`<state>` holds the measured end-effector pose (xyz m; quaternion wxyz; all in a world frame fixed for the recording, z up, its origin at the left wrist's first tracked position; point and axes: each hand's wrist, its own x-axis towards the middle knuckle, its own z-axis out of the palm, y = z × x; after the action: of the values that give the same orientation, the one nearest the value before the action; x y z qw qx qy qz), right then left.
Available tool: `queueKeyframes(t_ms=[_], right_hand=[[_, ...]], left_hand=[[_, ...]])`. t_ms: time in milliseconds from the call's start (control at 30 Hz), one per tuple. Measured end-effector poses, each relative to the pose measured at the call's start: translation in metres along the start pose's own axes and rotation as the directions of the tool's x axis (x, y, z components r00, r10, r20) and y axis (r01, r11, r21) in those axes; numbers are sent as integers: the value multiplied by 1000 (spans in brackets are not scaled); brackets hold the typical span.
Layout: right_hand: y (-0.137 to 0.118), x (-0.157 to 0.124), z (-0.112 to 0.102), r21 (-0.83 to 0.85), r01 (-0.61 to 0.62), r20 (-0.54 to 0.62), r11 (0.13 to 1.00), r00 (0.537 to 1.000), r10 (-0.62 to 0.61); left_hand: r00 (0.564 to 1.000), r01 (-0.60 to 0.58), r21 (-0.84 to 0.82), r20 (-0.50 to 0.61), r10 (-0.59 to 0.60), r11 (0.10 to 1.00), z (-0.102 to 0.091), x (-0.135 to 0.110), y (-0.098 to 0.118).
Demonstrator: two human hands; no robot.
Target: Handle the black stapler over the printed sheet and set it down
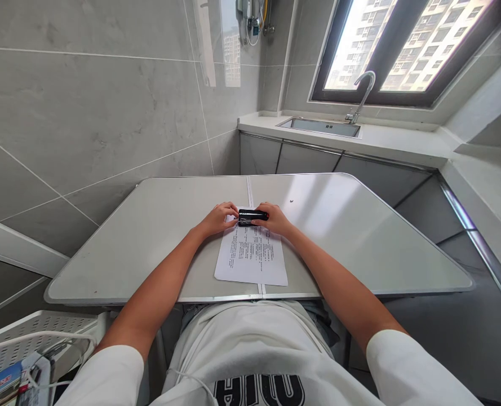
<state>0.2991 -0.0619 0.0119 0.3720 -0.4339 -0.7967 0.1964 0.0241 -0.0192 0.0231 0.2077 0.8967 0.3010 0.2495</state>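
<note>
A black stapler (pixel 247 217) lies sideways across the top edge of a printed sheet of paper (pixel 254 265). My right hand (pixel 274 219) is closed around the stapler's right end, with the thumb along its near side. At the other end, the fingers and thumb of my left hand (pixel 221 220) are pinched together against the stapler's left tip. Part of the sheet's upper edge is hidden behind the stapler and my hands. Whether there is more than one sheet, I cannot tell.
The paper rests on a light folding table (pixel 360 242) with a centre seam and metal rim. A small dark speck (pixel 291 201) lies on it. Behind are a counter with a sink (pixel 322 127) and a faucet (pixel 362 96). A white basket (pixel 39 332) holding packages stands at lower left.
</note>
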Motion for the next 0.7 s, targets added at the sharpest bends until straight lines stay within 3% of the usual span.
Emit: queueKeyframes(t_ms=[267, 533, 700], right_hand=[[3, 2, -5, 36, -28, -42, 999, 999, 30], [0, 1, -8, 40, -20, -40, 999, 999, 22], [-1, 1, -9, 54, -7, -43, 999, 999, 9]], left_hand=[[992, -51, 51, -114, 56, 997, -4, -1, 2], [996, -27, 58, -87, 32, 998, -4, -2, 4], [993, -72, 56, -93, 77, 996, -5, -1, 4]])
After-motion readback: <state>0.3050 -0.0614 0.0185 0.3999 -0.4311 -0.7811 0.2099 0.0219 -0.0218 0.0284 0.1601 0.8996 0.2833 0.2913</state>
